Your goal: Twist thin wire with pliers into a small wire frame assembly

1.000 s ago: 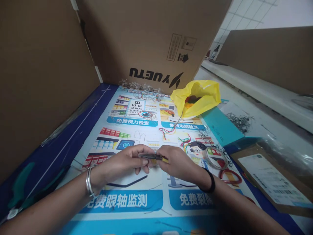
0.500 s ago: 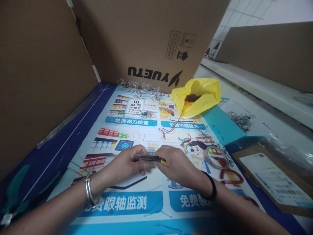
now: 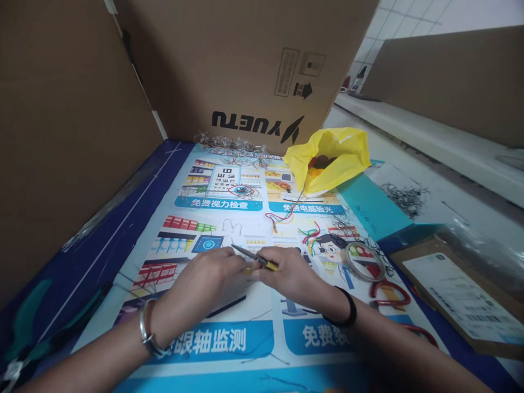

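Observation:
My right hand [image 3: 289, 270] is closed around a pair of thin-nosed pliers [image 3: 249, 254] with a yellow grip. Their dark, narrow jaws point left, above the fingers of my left hand. My left hand [image 3: 216, 275] has its fingers curled in against the right fingertips; what it pinches is hidden, and a small yellow bit shows between the hands. Just beyond them, thin bent wire pieces [image 3: 232, 225] lie on the printed sheet [image 3: 245, 368]. Short red, green and yellow threads [image 3: 311, 233] rest past my right hand.
Cardboard panels [image 3: 254, 65] wall the back and left. A yellow bag [image 3: 352, 147], a teal box [image 3: 374, 210], a wire spool [image 3: 363, 261], red-handled scissors [image 3: 391, 293] and a labelled parcel [image 3: 462, 295] stand right. Teal-handled cutters [image 3: 30, 311] lie left. Tangled wires [image 3: 237, 147] line the back.
The pliers have swung from nearly level to a slant, with their tip now raised at the upper left. My left hand has turned knuckles-up and hides its thumb.

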{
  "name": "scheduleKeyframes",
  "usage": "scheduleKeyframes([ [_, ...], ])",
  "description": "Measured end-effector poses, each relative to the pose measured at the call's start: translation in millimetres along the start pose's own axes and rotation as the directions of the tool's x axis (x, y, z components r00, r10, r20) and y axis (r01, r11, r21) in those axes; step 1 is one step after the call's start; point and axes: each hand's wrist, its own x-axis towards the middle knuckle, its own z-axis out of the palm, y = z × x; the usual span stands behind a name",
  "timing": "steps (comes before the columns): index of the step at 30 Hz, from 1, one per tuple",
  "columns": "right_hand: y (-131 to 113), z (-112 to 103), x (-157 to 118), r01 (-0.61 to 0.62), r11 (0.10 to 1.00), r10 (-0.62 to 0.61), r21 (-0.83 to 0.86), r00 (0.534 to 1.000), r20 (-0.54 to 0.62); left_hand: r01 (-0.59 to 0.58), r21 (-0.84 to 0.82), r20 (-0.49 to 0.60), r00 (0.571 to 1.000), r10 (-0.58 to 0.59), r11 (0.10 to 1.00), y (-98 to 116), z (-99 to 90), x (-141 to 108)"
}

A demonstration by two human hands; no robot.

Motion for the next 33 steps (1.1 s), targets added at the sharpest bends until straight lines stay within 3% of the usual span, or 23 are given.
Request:
scheduleKeyframes([
  [4, 5, 4, 1, -0.026, 0.989, 0.023, 0.148, 1.0, 0.019, -0.009, 0.033, -0.008, 1.0, 0.01, 0.999, 2, -6.3, 0],
  [11, 6, 7, 3, -0.032, 0.982, 0.031, 0.184, 0.999, 0.008, 0.012, 0.012, 0.016, 1.0, -0.012, 1.0, 0, -6.0, 0],
  [16, 8, 6, 4, -0.028, 0.952, 0.026, 0.304, 1.0, 0.011, 0.128, -0.302, -0.016, 0.99, -0.139, 0.945, -8, -2.0, 5],
  [20, 10, 8, 4, -0.043, 0.901, 0.037, 0.431, 0.999, 0.022, 0.275, -0.579, 0.051, 0.952, -0.303, 0.767, -9, -0.6, 8],
  [23, 10, 10, 5, -0.087, 0.831, 0.077, 0.55, 0.996, 0.04, 0.356, -0.757, 0.14, 0.907, -0.396, 0.547, -7, 3.3, 9],
  [28, 11, 17, 7, -0.094, 0.692, 0.087, 0.715, 0.995, 0.047, 0.309, -0.929, 0.2, 0.882, -0.427, 0.203, -4, 13.1, 11],
  [33, 11, 21, 8, -0.082, 0.625, 0.097, 0.777, 0.995, 0.027, 0.273, -0.959, 0.224, 0.889, -0.399, 0.069, -4, 19.9, 11],
])
